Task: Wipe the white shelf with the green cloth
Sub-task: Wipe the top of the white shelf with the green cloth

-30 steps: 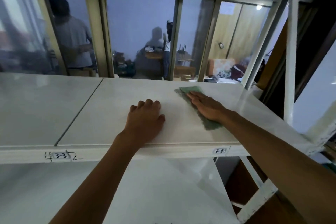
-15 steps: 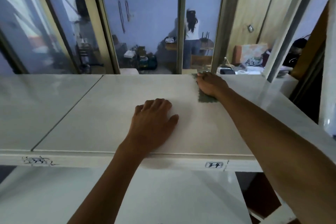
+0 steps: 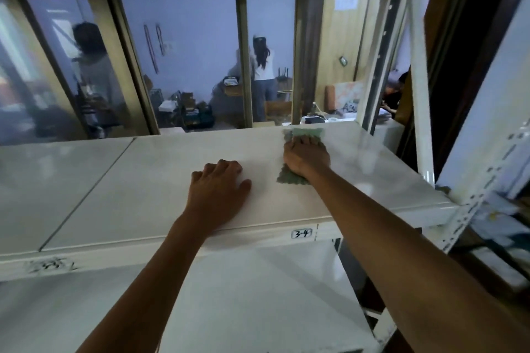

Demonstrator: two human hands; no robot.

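Fingers [image 3: 308,143] of your right hand [image 3: 305,156] lie flat, pressing the green cloth [image 3: 289,176] onto the white shelf [image 3: 149,180]; the cloth sits toward the far right of the shelf's top, showing beyond your fingertips and near your wrist. Your left hand [image 3: 219,189] rests palm-down nearer you, left of the cloth, fingers loosely bent and holding nothing. On the shelf's near edge a label [image 3: 301,233] reads 3-4.

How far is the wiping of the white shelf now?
Under way. The right hand presses the green cloth flat near the back edge of the white shelf; the left hand rests on the panel. Which parts are already wiped cannot be told. The left panel is untouched for now.
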